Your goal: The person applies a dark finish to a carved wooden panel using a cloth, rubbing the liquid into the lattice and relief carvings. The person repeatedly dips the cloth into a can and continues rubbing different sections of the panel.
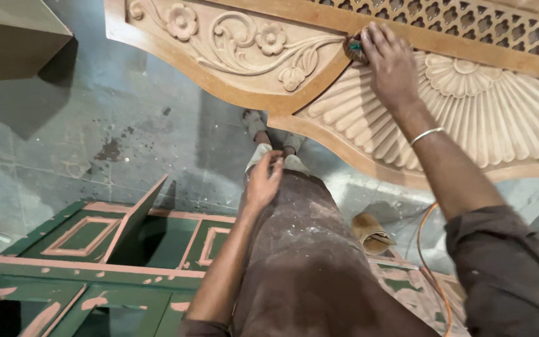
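My right hand [389, 62] presses a small dark pad with a green patch [354, 47] against a carved wooden panel [232, 87], at the spot where the floral scroll carving meets the fan-shaped fluted carving [488, 106]. A thin metal bangle sits on that wrist. My left hand [263, 181] rests with curled fingers on my knee, which is covered by dusty brown trousers [307, 249]. It holds nothing that I can see.
A green cabinet frame with pink filler patches [95, 249] lies at lower left. An orange cable [428, 262] runs down at right beside a tan slipper [369, 232]. Grey stained floor [95, 125] spreads beyond, with a brown box [14, 37] at top left.
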